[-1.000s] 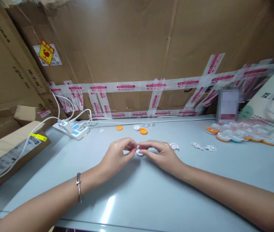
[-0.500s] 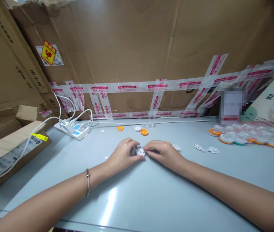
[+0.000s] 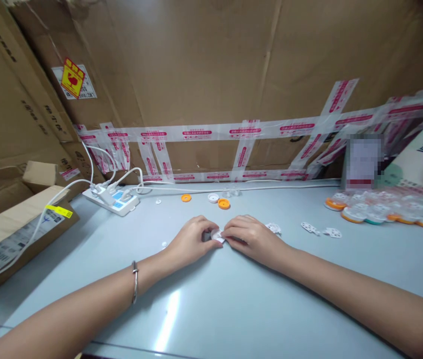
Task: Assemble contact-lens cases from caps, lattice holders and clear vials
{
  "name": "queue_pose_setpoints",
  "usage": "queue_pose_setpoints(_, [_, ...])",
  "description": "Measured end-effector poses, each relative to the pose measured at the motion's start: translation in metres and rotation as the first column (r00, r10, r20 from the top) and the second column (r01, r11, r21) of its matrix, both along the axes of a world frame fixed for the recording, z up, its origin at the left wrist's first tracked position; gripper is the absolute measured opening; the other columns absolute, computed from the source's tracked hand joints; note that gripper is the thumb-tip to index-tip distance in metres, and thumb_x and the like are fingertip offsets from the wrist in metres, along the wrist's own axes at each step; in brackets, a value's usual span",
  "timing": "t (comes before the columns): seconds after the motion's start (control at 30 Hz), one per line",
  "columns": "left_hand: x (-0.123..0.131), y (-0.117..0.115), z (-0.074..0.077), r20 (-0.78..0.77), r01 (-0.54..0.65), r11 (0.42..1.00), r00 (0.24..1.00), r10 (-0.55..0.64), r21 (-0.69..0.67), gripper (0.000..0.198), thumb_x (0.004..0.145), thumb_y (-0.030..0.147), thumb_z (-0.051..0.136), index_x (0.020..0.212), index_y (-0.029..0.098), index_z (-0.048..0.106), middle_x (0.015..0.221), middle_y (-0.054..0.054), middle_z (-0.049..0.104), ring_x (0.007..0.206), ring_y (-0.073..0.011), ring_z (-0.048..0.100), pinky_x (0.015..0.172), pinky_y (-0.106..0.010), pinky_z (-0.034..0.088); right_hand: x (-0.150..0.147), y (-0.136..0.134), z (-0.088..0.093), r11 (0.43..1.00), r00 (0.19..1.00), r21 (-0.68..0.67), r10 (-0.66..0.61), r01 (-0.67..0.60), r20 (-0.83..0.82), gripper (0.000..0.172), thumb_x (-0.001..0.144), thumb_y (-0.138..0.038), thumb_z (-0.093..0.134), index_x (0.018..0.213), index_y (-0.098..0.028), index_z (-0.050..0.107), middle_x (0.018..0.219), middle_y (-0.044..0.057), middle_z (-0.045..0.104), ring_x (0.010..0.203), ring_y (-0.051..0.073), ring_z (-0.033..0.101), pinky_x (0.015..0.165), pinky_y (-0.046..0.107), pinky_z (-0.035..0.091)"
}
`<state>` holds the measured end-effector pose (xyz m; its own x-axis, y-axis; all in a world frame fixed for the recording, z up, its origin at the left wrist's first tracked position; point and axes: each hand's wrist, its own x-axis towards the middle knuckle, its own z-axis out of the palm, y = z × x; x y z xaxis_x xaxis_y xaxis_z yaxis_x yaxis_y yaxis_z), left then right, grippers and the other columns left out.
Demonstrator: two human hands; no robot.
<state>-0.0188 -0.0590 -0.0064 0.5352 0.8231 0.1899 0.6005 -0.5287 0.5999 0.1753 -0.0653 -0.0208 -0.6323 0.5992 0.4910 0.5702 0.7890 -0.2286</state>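
Note:
Between my hands, low over the table, is a small round white piece (image 3: 217, 235); its finer details are too small to make out. My left hand (image 3: 195, 237) grips it from the left, thumb in front and fingers behind. My right hand (image 3: 246, 233) pinches at its right edge with the fingertips, which partly cover it. Just behind lie an orange ring (image 3: 186, 198), a white ring (image 3: 213, 198), an orange round cap (image 3: 223, 204) and clear plastic domes (image 3: 231, 193). White perforated pieces (image 3: 310, 228) lie right of my right hand, one partly hidden by it.
A power strip (image 3: 116, 200) with white cables sits at the back left, beside an open cardboard box (image 3: 20, 224). Several clear domed pieces with coloured bases (image 3: 383, 209) are heaped at the right. A large taped cardboard box (image 3: 196, 65) stands along the back.
The fingers of my right hand have drawn in closer around the white piece, and the left fingers have shifted slightly. The camera view has moved a little.

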Motion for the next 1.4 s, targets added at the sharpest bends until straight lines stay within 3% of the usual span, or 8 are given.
queue_pose_setpoints(0.3, [-0.001, 0.000, -0.001, -0.002, 0.001, 1.000, 1.000, -0.001, -0.017, 0.022, 0.073, 0.030, 0.067, 0.091, 0.018, 0.066, 0.084, -0.004, 0.060, 0.078, -0.0168, 0.056, 0.072, -0.026, 0.043, 0.002, -0.002, 0.004, 0.996, 0.998, -0.087, 0.005, 0.000, 0.056, 0.018, 0.077, -0.012, 0.054, 0.087, -0.017, 0.067, 0.088, 0.008, 0.067, 0.082, 0.021, 0.061, 0.074, 0.037, 0.045])
queue_pose_setpoints(0.73, [-0.001, -0.006, 0.010, 0.048, -0.008, 1.000, 0.999, 0.009, -0.017, 0.027, 0.073, 0.038, 0.066, 0.091, 0.017, 0.067, 0.089, -0.006, 0.065, 0.082, -0.0185, 0.059, 0.074, -0.028, 0.044, 0.001, -0.005, 0.015, 0.945, 0.927, -0.325, -0.158, 0.041, -0.341, 0.017, 0.080, -0.017, 0.052, 0.085, -0.019, 0.068, 0.087, 0.006, 0.069, 0.081, 0.017, 0.063, 0.075, 0.029, 0.048])
queue_pose_setpoints(0.93, [0.004, -0.006, 0.004, 0.078, 0.009, 1.000, 0.997, -0.010, 0.017, 0.011, 0.079, 0.019, 0.058, 0.079, 0.019, 0.070, 0.083, -0.004, 0.065, 0.077, -0.0156, 0.060, 0.071, -0.025, 0.045, -0.002, -0.005, 0.016, 0.898, 0.876, -0.437, -0.246, 0.046, -0.414, 0.016, 0.078, -0.020, 0.053, 0.080, -0.019, 0.069, 0.084, 0.005, 0.070, 0.082, 0.018, 0.064, 0.076, 0.031, 0.049])
queue_pose_setpoints(1.03, [0.004, -0.006, 0.005, 0.124, 0.009, 1.000, 0.992, -0.011, 0.015, 0.012, 0.078, 0.016, 0.059, 0.077, 0.019, 0.070, 0.083, -0.003, 0.065, 0.078, -0.0153, 0.061, 0.073, -0.025, 0.046, -0.005, -0.008, 0.018, 0.794, 0.795, -0.608, -0.385, 0.027, -0.468, 0.015, 0.075, -0.024, 0.058, 0.085, -0.019, 0.068, 0.089, 0.005, 0.070, 0.084, 0.018, 0.063, 0.080, 0.033, 0.048])
queue_pose_setpoints(1.1, [0.002, -0.007, 0.011, 0.175, 0.003, 1.000, 0.985, -0.006, 0.019, 0.012, 0.079, 0.016, 0.058, 0.077, 0.019, 0.070, 0.084, -0.003, 0.066, 0.080, -0.0154, 0.061, 0.076, -0.026, 0.046, -0.010, -0.014, 0.020, 0.651, 0.678, -0.757, -0.530, -0.059, -0.509, 0.021, 0.073, -0.025, 0.061, 0.091, -0.018, 0.066, 0.090, 0.004, 0.069, 0.082, 0.017, 0.063, 0.082, 0.034, 0.048])
queue_pose_setpoints(1.17, [0.000, -0.008, 0.018, 0.250, -0.009, 0.999, 0.968, -0.002, 0.043, 0.012, 0.080, 0.016, 0.058, 0.079, 0.019, 0.070, 0.085, -0.003, 0.067, 0.082, -0.0155, 0.061, 0.079, -0.028, 0.046, -0.016, -0.023, 0.023, 0.464, 0.540, -0.841, -0.648, -0.279, -0.537, 0.025, 0.073, -0.025, 0.064, 0.096, -0.016, 0.065, 0.089, 0.005, 0.069, 0.082, 0.014, 0.064, 0.085, 0.032, 0.048])
queue_pose_setpoints(1.27, [-0.001, -0.011, 0.026, 0.330, 0.001, 0.997, 0.944, -0.024, 0.071, 0.010, 0.079, 0.016, 0.060, 0.080, 0.018, 0.069, 0.086, -0.004, 0.067, 0.084, -0.0155, 0.062, 0.081, -0.029, 0.047, -0.025, -0.037, 0.027, 0.219, 0.404, -0.741, -0.723, -0.635, -0.560, 0.020, 0.074, -0.024, 0.065, 0.089, -0.011, 0.067, 0.088, 0.007, 0.070, 0.088, 0.013, 0.065, 0.090, 0.026, 0.047])
queue_pose_setpoints(1.4, [-0.001, -0.014, 0.030, 0.344, 0.060, 0.997, 0.936, -0.072, 0.044, 0.009, 0.077, 0.015, 0.060, 0.077, 0.017, 0.069, 0.086, -0.005, 0.069, 0.085, -0.0165, 0.063, 0.081, -0.030, 0.048, -0.031, -0.046, 0.027, 0.107, 0.332, -0.611, -0.759, -0.784, -0.559, 0.016, 0.075, -0.021, 0.067, 0.085, -0.008, 0.068, 0.083, 0.009, 0.071, 0.082, 0.013, 0.068, 0.083, 0.020, 0.052])
